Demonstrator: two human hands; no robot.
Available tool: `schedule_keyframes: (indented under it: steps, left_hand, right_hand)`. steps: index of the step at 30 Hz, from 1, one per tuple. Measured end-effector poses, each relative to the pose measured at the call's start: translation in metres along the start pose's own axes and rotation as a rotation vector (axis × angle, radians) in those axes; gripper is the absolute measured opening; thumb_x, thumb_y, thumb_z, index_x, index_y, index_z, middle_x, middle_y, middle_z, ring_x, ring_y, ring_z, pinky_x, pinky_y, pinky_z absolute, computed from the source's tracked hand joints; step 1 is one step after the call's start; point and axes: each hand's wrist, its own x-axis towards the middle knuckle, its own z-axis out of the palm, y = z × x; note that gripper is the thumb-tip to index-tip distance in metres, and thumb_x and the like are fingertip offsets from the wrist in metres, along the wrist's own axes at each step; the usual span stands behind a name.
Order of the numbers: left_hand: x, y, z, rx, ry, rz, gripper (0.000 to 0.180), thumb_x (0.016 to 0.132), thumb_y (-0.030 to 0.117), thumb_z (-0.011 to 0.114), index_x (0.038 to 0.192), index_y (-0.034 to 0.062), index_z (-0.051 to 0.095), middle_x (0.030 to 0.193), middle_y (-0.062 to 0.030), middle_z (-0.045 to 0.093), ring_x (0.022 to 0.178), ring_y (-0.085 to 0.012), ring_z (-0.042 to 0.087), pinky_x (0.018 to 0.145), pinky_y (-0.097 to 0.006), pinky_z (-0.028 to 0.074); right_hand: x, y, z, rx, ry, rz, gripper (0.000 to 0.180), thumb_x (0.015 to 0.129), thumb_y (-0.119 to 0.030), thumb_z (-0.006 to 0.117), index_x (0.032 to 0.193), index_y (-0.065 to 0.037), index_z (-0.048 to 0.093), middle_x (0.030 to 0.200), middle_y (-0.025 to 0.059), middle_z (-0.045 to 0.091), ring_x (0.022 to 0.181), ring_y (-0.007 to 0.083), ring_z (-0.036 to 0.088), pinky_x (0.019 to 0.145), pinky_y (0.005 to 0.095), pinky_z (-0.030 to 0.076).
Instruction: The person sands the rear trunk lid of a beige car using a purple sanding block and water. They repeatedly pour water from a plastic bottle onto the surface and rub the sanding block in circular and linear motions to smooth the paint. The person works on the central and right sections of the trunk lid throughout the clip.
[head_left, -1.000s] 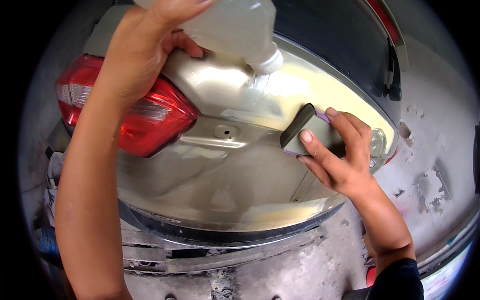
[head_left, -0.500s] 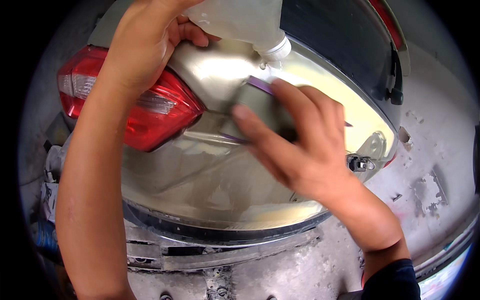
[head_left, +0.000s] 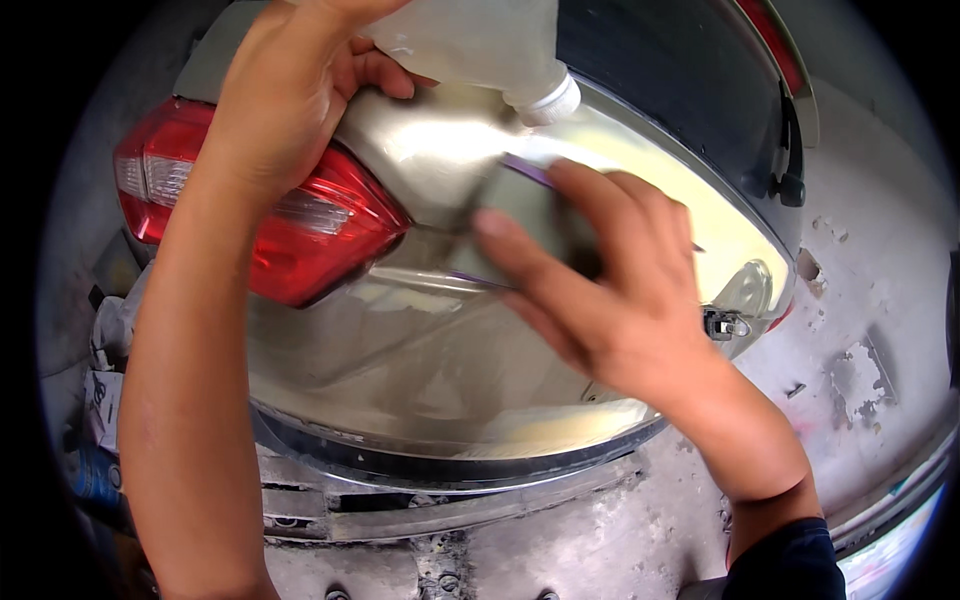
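Note:
My left hand (head_left: 285,95) is closed round a translucent plastic bottle (head_left: 470,45), tipped so that its white cap (head_left: 552,103) points down over the car's beige, wet-looking tailgate (head_left: 430,350). The top of the bottle runs out of view. Below the cap, my right hand (head_left: 630,280) grips a grey-green sanding block (head_left: 525,215) with a purple sheet, probably sandpaper, showing at its edges. The block lies against the panel, blurred by motion. Beside my left wrist is the red tail light (head_left: 320,225), partly covered by my forearm.
A dark rear window (head_left: 660,90) with a wiper (head_left: 790,160) borders the panel at upper right. A latch-like fitting (head_left: 725,325) protrudes near my right wrist. Past the dark lower edge lies a stained grey floor (head_left: 570,540) with a grating. A blue can (head_left: 95,475) stands at left.
The sanding block and my right hand have shifted slightly to the right. A trickle that showed under the bottle cap is no longer visible. My left hand keeps its hold.

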Motion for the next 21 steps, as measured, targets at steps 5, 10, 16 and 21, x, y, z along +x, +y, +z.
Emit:
schedule_keyframes:
  steps: [5,10,16,21]
  left_hand:
    - [0.003,0.003,-0.012,-0.024,-0.108,0.053,0.049,0.091,0.031,0.061,0.127,-0.0010,0.052,0.115,-0.0129,0.064,0.106,-0.0256,0.063,0.095,-0.039,0.049]
    - [0.001,-0.004,-0.004,0.005,-0.039,0.075,0.050,0.091,0.030,0.061,0.128,-0.0013,0.050,0.116,-0.0130,0.063,0.106,-0.0252,0.063,0.095,-0.039,0.049]
    - [0.000,-0.001,-0.002,0.053,0.023,0.059,0.050,0.091,0.030,0.060,0.129,-0.0018,0.050,0.118,-0.0137,0.063,0.108,-0.0256,0.062,0.097,-0.040,0.048]
    - [0.001,-0.006,-0.010,-0.028,-0.059,0.083,0.050,0.091,0.029,0.060,0.129,-0.0015,0.050,0.117,-0.0137,0.063,0.109,-0.0254,0.062,0.097,-0.039,0.048]
  right_hand:
    - [-0.010,0.008,0.002,-0.032,0.080,-0.022,0.052,0.064,-0.022,0.073,0.116,-0.019,0.071,0.119,0.0140,0.059,0.098,0.0282,0.057,0.080,0.0368,0.042]
    - [0.012,-0.005,0.001,0.024,-0.035,0.018,0.053,0.066,-0.026,0.080,0.118,-0.018,0.071,0.120,0.0172,0.056,0.101,0.0330,0.056,0.085,0.0409,0.044]
    - [-0.003,0.004,-0.001,-0.001,0.023,-0.001,0.054,0.063,-0.024,0.078,0.116,-0.017,0.071,0.119,0.0165,0.057,0.098,0.0306,0.056,0.081,0.0387,0.043]
    - [0.002,0.001,-0.001,0.029,-0.035,0.010,0.054,0.065,-0.023,0.077,0.118,-0.018,0.070,0.119,0.0163,0.057,0.100,0.0315,0.056,0.082,0.0397,0.043]
